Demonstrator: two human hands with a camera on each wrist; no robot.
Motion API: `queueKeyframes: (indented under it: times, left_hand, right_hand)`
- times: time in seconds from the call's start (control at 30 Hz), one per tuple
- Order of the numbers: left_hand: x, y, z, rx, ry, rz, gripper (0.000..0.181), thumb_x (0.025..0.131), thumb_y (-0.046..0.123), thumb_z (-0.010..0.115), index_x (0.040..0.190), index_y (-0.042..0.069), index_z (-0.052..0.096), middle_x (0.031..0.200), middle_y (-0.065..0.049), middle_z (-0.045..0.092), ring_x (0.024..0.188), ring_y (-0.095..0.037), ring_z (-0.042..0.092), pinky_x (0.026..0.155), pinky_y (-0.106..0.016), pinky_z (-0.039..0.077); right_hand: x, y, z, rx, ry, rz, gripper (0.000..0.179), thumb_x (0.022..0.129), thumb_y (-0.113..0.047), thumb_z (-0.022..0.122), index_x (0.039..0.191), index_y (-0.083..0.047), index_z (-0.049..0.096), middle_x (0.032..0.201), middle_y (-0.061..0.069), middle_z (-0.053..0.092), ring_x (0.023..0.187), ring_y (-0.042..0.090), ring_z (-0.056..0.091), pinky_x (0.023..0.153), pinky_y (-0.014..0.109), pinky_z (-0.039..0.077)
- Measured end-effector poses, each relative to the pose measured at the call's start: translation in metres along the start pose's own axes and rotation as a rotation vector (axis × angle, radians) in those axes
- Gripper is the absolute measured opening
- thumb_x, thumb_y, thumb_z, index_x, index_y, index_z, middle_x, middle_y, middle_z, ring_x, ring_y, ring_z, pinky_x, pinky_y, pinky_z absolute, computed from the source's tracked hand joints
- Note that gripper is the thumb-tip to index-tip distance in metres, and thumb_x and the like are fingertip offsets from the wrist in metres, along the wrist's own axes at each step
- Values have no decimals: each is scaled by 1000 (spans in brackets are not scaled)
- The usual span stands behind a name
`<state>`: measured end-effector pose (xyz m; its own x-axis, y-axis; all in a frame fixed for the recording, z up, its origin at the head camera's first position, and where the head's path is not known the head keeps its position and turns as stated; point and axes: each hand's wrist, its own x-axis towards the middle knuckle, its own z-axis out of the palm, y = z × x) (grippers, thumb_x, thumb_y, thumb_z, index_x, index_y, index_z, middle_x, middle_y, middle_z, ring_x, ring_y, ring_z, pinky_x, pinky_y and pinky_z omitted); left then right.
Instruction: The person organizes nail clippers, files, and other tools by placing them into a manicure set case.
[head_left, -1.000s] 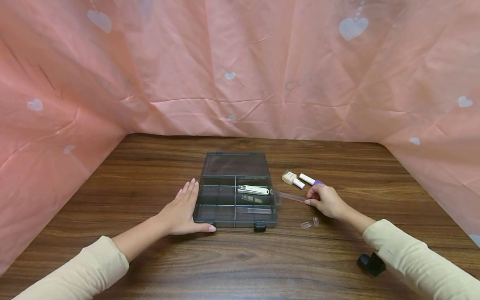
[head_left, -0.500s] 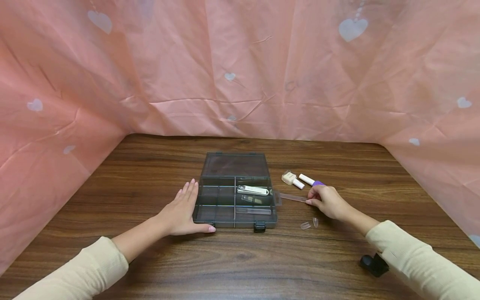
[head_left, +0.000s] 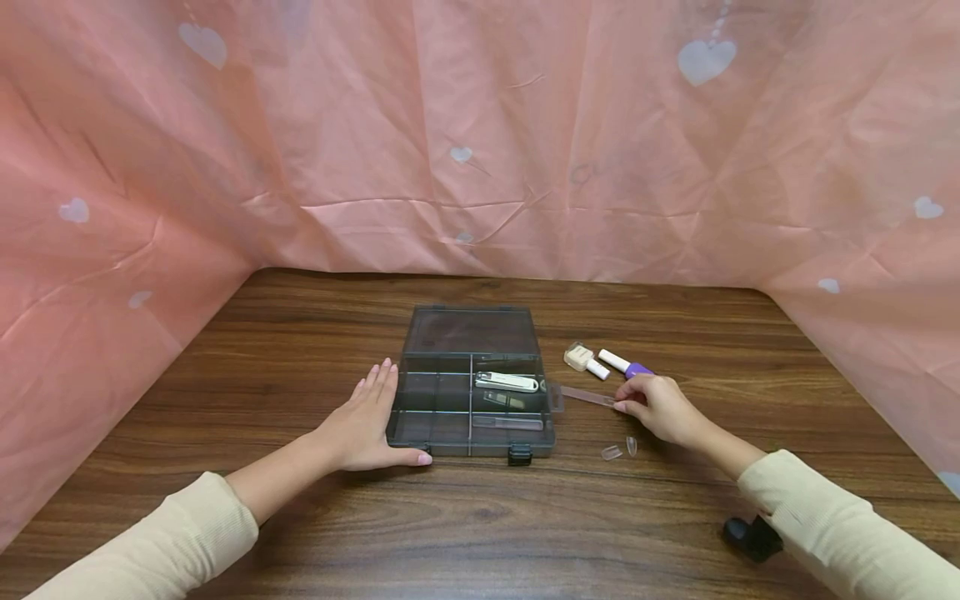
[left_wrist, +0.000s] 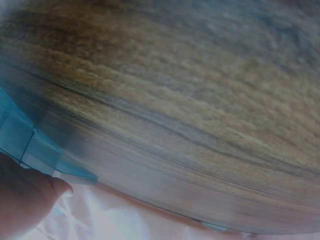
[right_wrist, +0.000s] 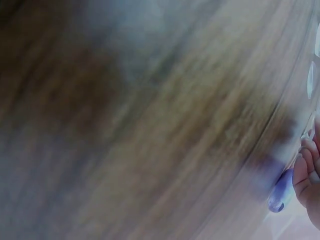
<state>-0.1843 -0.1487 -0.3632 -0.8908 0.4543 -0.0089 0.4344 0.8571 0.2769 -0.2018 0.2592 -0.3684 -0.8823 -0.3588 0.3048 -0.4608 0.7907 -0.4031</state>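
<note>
One thin clear plastic strip (head_left: 587, 396) at 3 o'clock of smoky-grey plastic compartment box (head_left: 433, 392), end pinched by right hand (head_left: 662, 407). Left hand (head_left: 358, 429), thumb spread, fingers straight, along box's 9-o'clock side. Best: brace box, pinch lightly, miss white-capped purple tube (head_left: 627, 365) at right hand's 11 o'clock.

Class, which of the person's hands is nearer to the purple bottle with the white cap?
The right hand, just on the near side of the purple bottle; the left hand is farther off, at the left side of the compartment box.
</note>
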Motion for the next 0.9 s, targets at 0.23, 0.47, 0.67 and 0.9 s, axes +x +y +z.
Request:
queueKeyframes:
  times: [0.23, 0.47, 0.67, 0.9]
  left_hand:
    - [0, -1, 1, 7, 7, -2, 124, 68, 70, 63, 145, -10, 10, 152, -28, 7, 142, -41, 8, 114, -52, 17]
    - [-1, 0, 1, 13, 32, 8, 124, 67, 71, 63, 144, -11, 12, 152, -29, 10, 142, -41, 10, 114, -53, 18]
    - [-1, 1, 1, 25, 36, 2, 123, 67, 72, 62, 145, -9, 12, 153, -27, 10, 143, -39, 10, 115, -51, 18]
    - [0, 0, 1, 40, 40, 0, 124, 65, 74, 61, 145, -9, 12, 153, -26, 9, 143, -38, 9, 115, -51, 18]
  right_hand:
    - [-2, -1, -3, 18, 30, 22, 5, 76, -1, 72, 75, -2, 67, 69, 2, 64, 64, -2, 47, 55, 20, 43]
    - [-1, 0, -7, 9, 89, 19, 5, 75, 1, 72, 76, -2, 68, 73, 4, 64, 65, -2, 46, 56, 20, 43]
    - [1, -4, -12, 40, 130, 9, 5, 75, 1, 72, 76, 0, 67, 71, 4, 62, 62, -3, 43, 52, 18, 40]
    - [2, -12, -13, 48, 163, -16, 7, 73, 1, 73, 75, -1, 67, 70, 2, 63, 63, -6, 43, 52, 17, 40]
